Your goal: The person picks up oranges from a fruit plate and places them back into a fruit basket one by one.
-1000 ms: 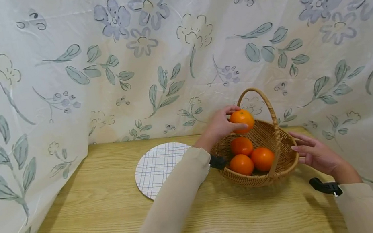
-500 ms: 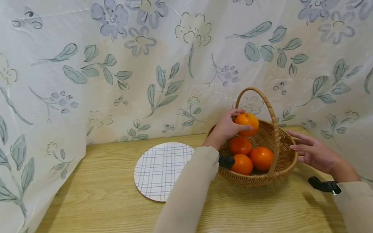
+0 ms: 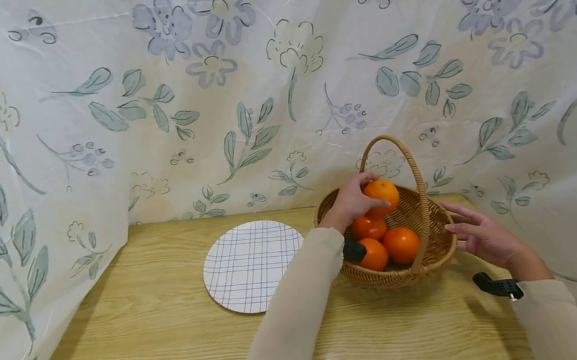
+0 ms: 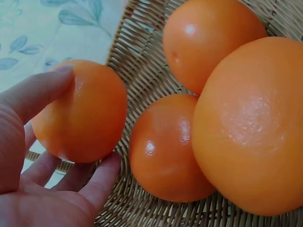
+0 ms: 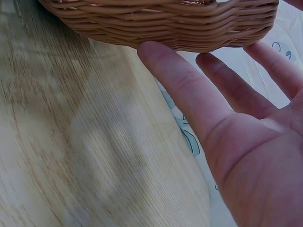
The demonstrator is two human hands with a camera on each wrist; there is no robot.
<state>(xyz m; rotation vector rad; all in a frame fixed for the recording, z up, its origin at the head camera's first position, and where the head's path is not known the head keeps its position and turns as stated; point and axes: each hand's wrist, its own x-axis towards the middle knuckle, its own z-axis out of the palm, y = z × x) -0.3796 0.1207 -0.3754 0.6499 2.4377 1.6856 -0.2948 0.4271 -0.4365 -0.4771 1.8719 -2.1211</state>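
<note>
My left hand (image 3: 351, 200) holds an orange (image 3: 383, 195) between thumb and fingers, over the back left part of a wicker basket (image 3: 389, 280). In the left wrist view, the thumb lies on the top of the held orange (image 4: 87, 113) and the fingers support it from below. Inside the basket sit three more oranges (image 3: 403, 245), close together. At the basket's right side is my right hand (image 3: 487, 240), with its fingers extended. The right wrist view has its fingertips (image 5: 156, 49) touching the basket's outer wall.
Over the basket arches a tall wicker handle (image 3: 417, 185). To its left lies a round white mat (image 3: 254, 267) with blue crossing lines, partly covered by the left sleeve. A floral sheet (image 3: 231, 107) hangs behind the wooden table (image 3: 148, 328).
My left hand has brought the orange slightly lower into the basket, nearer the other oranges. The right hand stays at the basket's side. The head view has shifted slightly.
</note>
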